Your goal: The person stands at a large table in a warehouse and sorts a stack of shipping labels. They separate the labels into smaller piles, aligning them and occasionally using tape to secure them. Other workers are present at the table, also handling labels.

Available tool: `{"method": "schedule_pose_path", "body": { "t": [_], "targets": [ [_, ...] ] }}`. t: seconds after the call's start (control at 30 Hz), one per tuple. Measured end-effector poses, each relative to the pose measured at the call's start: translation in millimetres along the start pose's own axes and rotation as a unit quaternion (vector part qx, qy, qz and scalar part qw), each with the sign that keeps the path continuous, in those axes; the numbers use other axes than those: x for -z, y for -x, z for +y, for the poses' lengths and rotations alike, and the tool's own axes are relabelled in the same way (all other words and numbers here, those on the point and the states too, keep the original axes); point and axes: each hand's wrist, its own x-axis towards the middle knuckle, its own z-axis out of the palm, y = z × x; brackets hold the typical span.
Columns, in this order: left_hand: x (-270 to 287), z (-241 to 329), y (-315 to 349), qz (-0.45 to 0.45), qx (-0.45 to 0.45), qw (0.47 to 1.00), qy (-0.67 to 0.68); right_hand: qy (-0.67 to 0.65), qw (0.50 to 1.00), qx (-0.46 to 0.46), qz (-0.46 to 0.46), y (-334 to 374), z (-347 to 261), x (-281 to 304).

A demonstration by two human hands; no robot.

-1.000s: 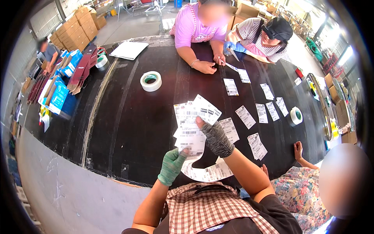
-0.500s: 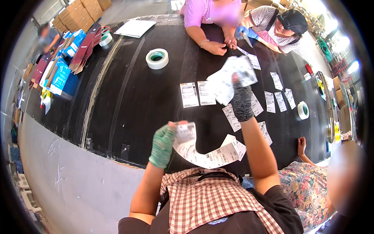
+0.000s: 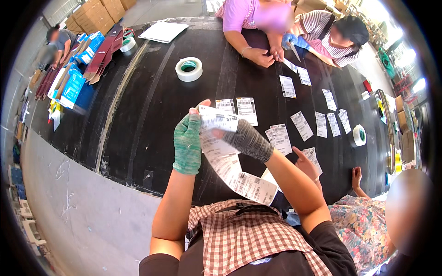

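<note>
My left hand (image 3: pixel 188 143), in a green glove with bare fingertips, pinches the top of a long curling strip of white printed labels (image 3: pixel 253 187). My right hand (image 3: pixel 246 141), in a dark grey glove, closes on the same strip just beside it. Below both hands the strip hangs in a curve toward my checked apron (image 3: pixel 248 230), and my right forearm covers part of its lower end. Single labels (image 3: pixel 246 111) lie flat just beyond my hands. More labels (image 3: pixel 280 139) lie overlapped to the right of my right hand.
Another person's hand (image 3: pixel 307 164) reaches to a label beside my right forearm. Several labels (image 3: pixel 321 124) and a tape roll (image 3: pixel 359 135) lie to the right. Another tape roll (image 3: pixel 189 69) sits farther off. Across the black table (image 3: pixel 152 119), a blue-gloved hand (image 3: pixel 294 41) holds a blade.
My right hand has come back from over the table to the strip beside my left hand, which has risen. The bunched labels it held out there are gone from that spot. Another person's hand has appeared.
</note>
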Motion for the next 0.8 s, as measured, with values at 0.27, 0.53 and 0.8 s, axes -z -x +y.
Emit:
{"method": "schedule_pose_path", "body": {
  "t": [0.27,0.53,0.8],
  "targets": [
    [3,-32,54,-0.105,0.122,0.986,-0.047,-0.212,0.966,-0.080,0.127,12,-41,14],
    [16,-66,55,-0.026,0.096,0.994,-0.034,-0.262,0.934,-0.055,0.238,4,15,4],
    [107,-91,76,0.164,0.083,0.983,0.011,-0.200,0.931,-0.230,0.201,61,101,54]
  ]
}}
